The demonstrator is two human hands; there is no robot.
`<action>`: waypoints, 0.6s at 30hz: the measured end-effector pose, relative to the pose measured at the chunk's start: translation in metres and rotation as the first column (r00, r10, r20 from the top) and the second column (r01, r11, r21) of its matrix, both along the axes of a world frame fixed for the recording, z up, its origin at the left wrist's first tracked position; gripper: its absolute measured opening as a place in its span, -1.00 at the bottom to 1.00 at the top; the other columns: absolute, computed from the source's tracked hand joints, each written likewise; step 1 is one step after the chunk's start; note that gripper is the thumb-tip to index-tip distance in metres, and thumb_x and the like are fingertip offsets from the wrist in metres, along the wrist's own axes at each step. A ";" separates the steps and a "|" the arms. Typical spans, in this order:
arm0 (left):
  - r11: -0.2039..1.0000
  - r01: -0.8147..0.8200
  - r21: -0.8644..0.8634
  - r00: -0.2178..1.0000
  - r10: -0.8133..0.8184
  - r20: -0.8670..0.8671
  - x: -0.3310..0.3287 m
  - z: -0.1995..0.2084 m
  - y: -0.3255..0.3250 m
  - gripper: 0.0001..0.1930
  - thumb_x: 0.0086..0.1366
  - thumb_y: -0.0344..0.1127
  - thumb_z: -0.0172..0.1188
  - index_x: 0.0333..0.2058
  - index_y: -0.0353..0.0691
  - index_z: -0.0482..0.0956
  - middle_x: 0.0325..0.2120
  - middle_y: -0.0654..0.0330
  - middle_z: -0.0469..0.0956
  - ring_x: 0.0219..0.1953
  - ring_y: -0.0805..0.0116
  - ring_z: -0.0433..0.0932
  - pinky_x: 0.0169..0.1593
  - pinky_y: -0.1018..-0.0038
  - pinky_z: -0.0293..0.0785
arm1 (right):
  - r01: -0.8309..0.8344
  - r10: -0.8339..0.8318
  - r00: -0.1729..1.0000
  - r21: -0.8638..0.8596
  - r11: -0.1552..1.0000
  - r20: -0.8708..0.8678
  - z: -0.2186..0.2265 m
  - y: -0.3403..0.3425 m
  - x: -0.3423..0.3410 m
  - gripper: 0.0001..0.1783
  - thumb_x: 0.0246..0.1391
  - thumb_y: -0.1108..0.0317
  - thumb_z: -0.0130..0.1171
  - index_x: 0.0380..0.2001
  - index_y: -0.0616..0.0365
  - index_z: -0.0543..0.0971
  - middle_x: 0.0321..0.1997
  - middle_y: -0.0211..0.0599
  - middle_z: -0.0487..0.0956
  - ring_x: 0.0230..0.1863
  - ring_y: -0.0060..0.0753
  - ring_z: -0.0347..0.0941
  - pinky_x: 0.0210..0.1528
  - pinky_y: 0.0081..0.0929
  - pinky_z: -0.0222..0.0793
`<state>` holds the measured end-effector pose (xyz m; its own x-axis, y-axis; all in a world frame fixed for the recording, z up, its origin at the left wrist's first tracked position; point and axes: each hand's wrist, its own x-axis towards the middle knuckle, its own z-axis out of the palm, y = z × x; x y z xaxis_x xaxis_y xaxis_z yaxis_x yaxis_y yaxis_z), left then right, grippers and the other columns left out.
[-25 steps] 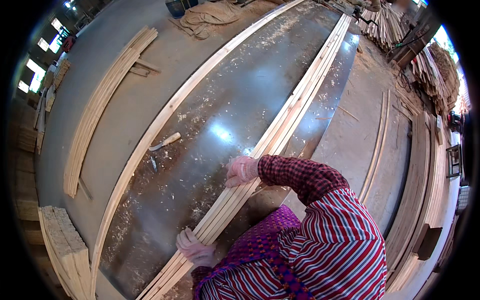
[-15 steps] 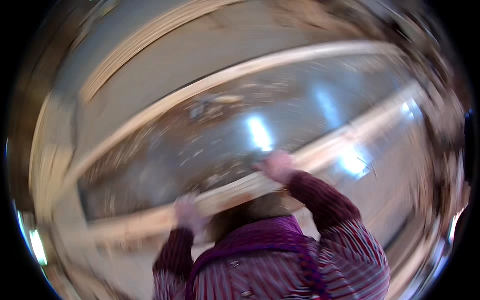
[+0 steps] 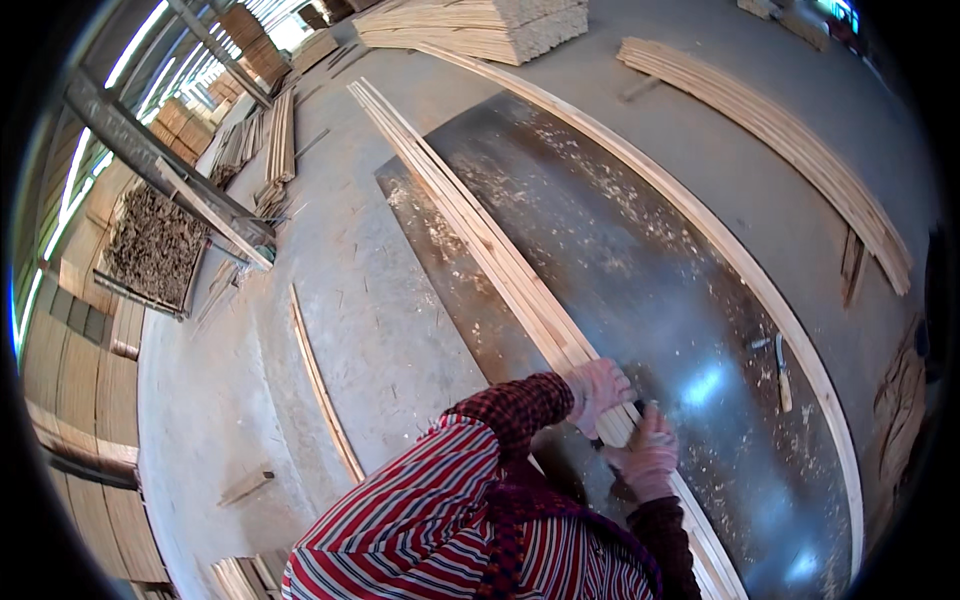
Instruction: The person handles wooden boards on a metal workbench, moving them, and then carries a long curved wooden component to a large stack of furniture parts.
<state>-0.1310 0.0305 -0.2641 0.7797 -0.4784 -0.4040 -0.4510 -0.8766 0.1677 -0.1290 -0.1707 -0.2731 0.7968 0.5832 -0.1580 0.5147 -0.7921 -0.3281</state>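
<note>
Strips of pale wood (image 3: pixel 500 266) crossed the frame diagonally; left hand (image 3: pixel 597 392) and right hand (image 3: pixel 650 460) clasped them, lower center. Wood-handled tool (image 3: pixel 784 385) lay at right.

The left hand (image 3: pixel 597 388) and right hand (image 3: pixel 645 460) hide a stretch of the pale wood strips (image 3: pixel 505 265), whose near ends run out past the lower edge. A dark thing (image 3: pixel 640 406) between the hands is too small to tell, as is the bluish bit (image 3: pixel 760 344) near the table's far side. The lower edge cuts a wood stack (image 3: pixel 245 578); the dark rim crops the brown cloth (image 3: pixel 903 400).
</note>
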 end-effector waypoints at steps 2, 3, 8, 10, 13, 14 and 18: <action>1.000 0.010 -0.003 1.000 -0.010 -0.005 0.004 0.001 -0.002 0.04 -0.20 0.28 0.30 0.17 -0.34 0.28 0.06 0.03 0.42 0.13 0.20 0.39 0.21 0.39 0.23 | -0.026 0.032 0.997 -0.094 0.995 0.071 -0.015 0.021 -0.007 0.38 -0.56 -0.21 0.51 0.29 0.29 0.07 0.13 -0.06 0.40 0.15 -0.03 0.32 0.24 -0.17 0.19; 1.000 0.008 -0.016 1.000 -0.009 -0.005 0.004 0.007 -0.002 0.04 -0.22 0.28 0.31 0.17 -0.34 0.28 0.07 0.03 0.40 0.13 0.20 0.37 0.21 0.38 0.22 | 0.020 -0.014 0.999 -0.129 0.991 0.046 -0.014 0.029 -0.009 0.42 -0.56 -0.23 0.50 0.30 0.30 0.03 0.16 -0.05 0.38 0.18 -0.03 0.30 0.26 -0.16 0.15; 0.986 0.040 -0.159 0.985 -0.012 0.172 -0.010 0.003 0.014 0.04 -0.28 0.25 0.33 0.15 -0.32 0.30 0.09 0.02 0.34 0.17 0.17 0.30 0.22 0.31 0.19 | 0.057 -0.058 0.998 -0.196 0.979 -0.001 -0.007 0.036 -0.009 0.44 -0.56 -0.23 0.49 0.31 0.33 0.01 0.20 0.03 0.34 0.25 0.05 0.23 0.31 -0.13 0.09; 0.948 -0.009 -0.319 0.956 0.102 0.276 -0.030 0.021 0.039 -0.08 -0.18 0.11 0.34 0.14 -0.28 0.32 0.08 0.05 0.33 0.19 0.14 0.26 0.24 0.26 0.17 | 0.067 -0.054 0.996 -0.195 0.978 0.075 -0.015 0.029 -0.012 0.41 -0.55 -0.16 0.51 0.32 0.30 0.02 0.22 0.03 0.32 0.28 0.09 0.18 0.33 -0.09 0.06; 0.839 -0.180 -0.513 0.927 0.320 0.198 -0.079 0.037 0.112 -0.21 -0.09 -0.07 0.36 0.13 -0.29 0.33 0.09 -0.01 0.34 0.15 0.05 0.33 0.22 0.19 0.24 | 0.163 -0.165 0.986 -0.324 0.932 0.020 -0.018 0.025 -0.008 0.42 -0.60 -0.10 0.54 0.34 0.20 0.01 0.25 0.00 0.28 0.33 0.07 0.11 0.36 -0.08 0.01; 0.731 -0.270 -0.627 0.862 0.474 0.181 -0.105 0.023 0.147 -0.24 -0.07 -0.14 0.37 0.14 -0.27 0.34 0.09 -0.06 0.37 0.11 -0.04 0.38 0.19 0.14 0.31 | 0.160 -0.150 0.987 -0.329 0.931 0.055 -0.023 0.022 -0.007 0.43 -0.61 -0.07 0.55 0.34 0.22 0.00 0.25 0.00 0.28 0.33 0.05 0.11 0.37 -0.10 0.01; 0.345 -0.855 -0.387 0.395 0.917 -0.056 -0.235 0.014 0.293 -0.29 -0.02 -0.07 0.37 0.11 -0.20 0.40 0.01 -0.06 0.47 0.07 -0.01 0.44 0.16 0.23 0.35 | 0.131 -0.180 0.983 -0.557 0.820 -0.034 0.023 0.056 0.000 0.46 -0.52 -0.11 0.54 0.36 0.28 -0.08 0.22 0.09 0.33 0.24 0.10 0.27 0.29 -0.11 0.15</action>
<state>-0.3657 0.3235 -0.2501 0.8528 0.4687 -0.2303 0.5151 -0.6820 0.5191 -0.1291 -0.1143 -0.2501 0.8395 0.2488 -0.4830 0.3600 -0.9205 0.1517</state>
